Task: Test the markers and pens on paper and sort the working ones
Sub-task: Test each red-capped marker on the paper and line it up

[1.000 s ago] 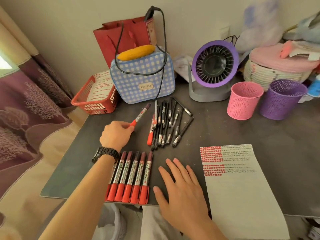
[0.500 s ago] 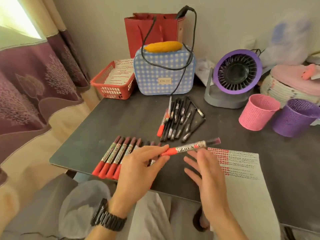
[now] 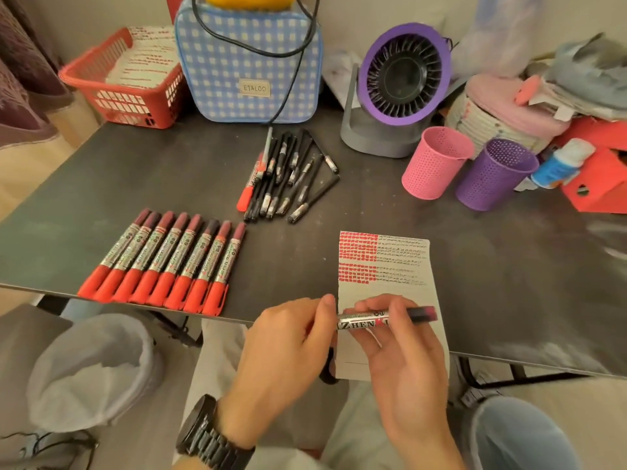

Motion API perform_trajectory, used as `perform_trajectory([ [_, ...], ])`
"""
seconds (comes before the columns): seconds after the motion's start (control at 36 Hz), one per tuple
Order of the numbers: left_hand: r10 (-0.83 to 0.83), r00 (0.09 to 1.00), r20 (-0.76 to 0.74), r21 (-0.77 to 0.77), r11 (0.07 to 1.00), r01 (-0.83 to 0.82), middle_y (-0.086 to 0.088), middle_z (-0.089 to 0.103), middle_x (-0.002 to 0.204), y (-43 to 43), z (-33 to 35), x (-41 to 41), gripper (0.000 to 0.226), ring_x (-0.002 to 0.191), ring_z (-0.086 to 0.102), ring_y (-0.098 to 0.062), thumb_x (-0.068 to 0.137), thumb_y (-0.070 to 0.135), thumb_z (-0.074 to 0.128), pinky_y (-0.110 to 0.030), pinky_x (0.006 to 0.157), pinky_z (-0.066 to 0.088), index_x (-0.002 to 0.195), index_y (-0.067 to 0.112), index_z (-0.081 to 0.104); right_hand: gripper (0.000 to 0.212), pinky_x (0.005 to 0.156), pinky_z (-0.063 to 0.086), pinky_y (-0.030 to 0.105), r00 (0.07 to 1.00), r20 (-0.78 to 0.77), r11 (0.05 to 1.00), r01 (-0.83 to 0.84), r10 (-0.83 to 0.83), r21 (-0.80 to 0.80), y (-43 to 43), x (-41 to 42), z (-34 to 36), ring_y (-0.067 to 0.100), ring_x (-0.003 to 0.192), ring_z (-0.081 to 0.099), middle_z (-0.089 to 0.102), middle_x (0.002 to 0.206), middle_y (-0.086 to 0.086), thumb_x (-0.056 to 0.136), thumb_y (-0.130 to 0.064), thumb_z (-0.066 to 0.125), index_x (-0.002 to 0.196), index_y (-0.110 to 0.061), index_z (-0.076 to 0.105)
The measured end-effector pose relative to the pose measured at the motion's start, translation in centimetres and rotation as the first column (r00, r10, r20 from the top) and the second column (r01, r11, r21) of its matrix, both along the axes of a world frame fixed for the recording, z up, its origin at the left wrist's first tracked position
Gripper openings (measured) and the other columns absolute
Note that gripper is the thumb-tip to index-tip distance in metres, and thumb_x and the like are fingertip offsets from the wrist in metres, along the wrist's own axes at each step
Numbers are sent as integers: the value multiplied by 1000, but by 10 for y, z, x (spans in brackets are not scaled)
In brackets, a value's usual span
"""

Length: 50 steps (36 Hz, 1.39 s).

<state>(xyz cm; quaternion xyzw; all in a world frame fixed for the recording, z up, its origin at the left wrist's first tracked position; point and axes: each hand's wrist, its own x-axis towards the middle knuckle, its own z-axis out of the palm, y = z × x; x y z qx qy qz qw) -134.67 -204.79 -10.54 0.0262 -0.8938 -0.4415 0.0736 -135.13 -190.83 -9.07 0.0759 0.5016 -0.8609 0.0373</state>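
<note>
A red marker [image 3: 364,322] lies level over the near end of the white test paper [image 3: 417,293], held at both ends. My left hand [image 3: 288,347] grips its capped left end, which the fingers hide. My right hand [image 3: 403,354] curls around the silver barrel. The paper carries rows of red and black marks at its far end. Several red-capped markers [image 3: 163,262] lie in a row at the table's near left. A pile of black pens with one red marker [image 3: 288,174] lies at the middle.
A pink mesh cup [image 3: 434,162] and a purple mesh cup [image 3: 492,174] stand at the right. Behind are a purple fan [image 3: 403,79], a blue checked case [image 3: 247,62] and a red basket [image 3: 125,93] with marked paper. A lined bin [image 3: 91,371] sits below the table edge.
Both hands brought the marker down and right over the paper's near end. My right hand, open beside it before, now holds the barrel. The camera tilted down.
</note>
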Motion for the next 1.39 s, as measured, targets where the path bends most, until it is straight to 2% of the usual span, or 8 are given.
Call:
perform_trajectory([
  [0.19, 76, 989, -127, -262, 959, -107, 12, 33, 51, 30, -2, 0, 44, 55, 38, -12, 98, 43, 35, -27, 47, 28, 59, 25, 31, 38, 70, 43, 31, 959, 258, 867, 224, -115, -445, -4, -5, 9, 16, 58, 47, 42, 63, -2, 94, -30, 59, 59, -18, 51],
  [0.42, 93, 988, -125, -266, 956, -124, 5, 43, 47, 43, -1, 8, 40, 43, 45, -19, 95, 32, 38, -29, 34, 32, 55, 25, 32, 58, 43, 33, 28, 903, 388, 861, 340, -186, -379, -6, -19, 16, 14, 41, 16, 17, 45, -5, 97, -35, 54, 49, -22, 24],
  [0.61, 77, 997, -30, -200, 976, -81, 6, 27, 44, 47, 8, 3, 44, 44, 40, -25, 93, 43, 21, -30, 48, 18, 53, 26, 20, 52, 46, 24, 27, 975, 216, 885, 152, -60, -440, 4, -30, 21, 12, 37, 10, 17, 38, -7, 82, -30, 60, 44, -24, 26],
  [0.81, -61, 995, 82, -173, 982, 75, -6, 37, 44, 52, 25, -6, 56, 51, 42, -29, 88, 52, 11, -38, 51, 30, 49, 16, 28, 52, 39, 30, 23, 995, 9, 858, -83, 102, -507, 29, -40, 25, 13, 39, 9, 18, 38, -9, 83, -30, 62, 47, -26, 25],
  [0.94, -120, 951, 286, 192, 979, 66, 10, 46, 45, 43, 21, -6, 48, 49, 41, -10, 86, 46, 25, -32, 56, 32, 49, 31, 52, 50, 46, 23, 28, 963, -199, 717, -268, 181, -644, 70, -56, 26, 14, 41, 19, 23, 47, -5, 101, -27, 52, 55, -23, 31],
  [1.14, 9, 997, 76, 390, 920, -38, 6, 47, 57, 16, 5, -28, 71, 55, 42, -7, 97, 74, 13, -19, 54, 35, 67, 21, 48, 50, 70, 49, 31, 1000, -18, 957, -19, 14, -289, 90, -82, 19, 17, 76, 57, 58, 82, -2, 102, -55, 42, 74, -18, 62],
  [1.28, -54, 998, -18, 18, 998, 55, 14, 63, 92, 0, -9, -57, 42, 93, 56, -9, 95, 71, 31, -33, 77, 45, 88, 34, 50, 71, 50, 39, 28, 995, 26, 995, -92, 91, 36, 91, -88, 6, 16, 57, 51, 67, 80, 4, 94, -75, 30, 101, -18, 72],
  [1.39, -203, 978, -42, -202, 961, 191, 25, 56, 123, -1, -20, -70, 27, 128, 46, -2, 97, 64, 41, -29, 104, 38, 102, 38, 45, 74, 52, 55, 30, 976, 65, 970, -212, 206, 122, 81, -90, 2, 22, 61, 67, 75, 91, 18, 87, -78, 31, 120, -26, 73],
])
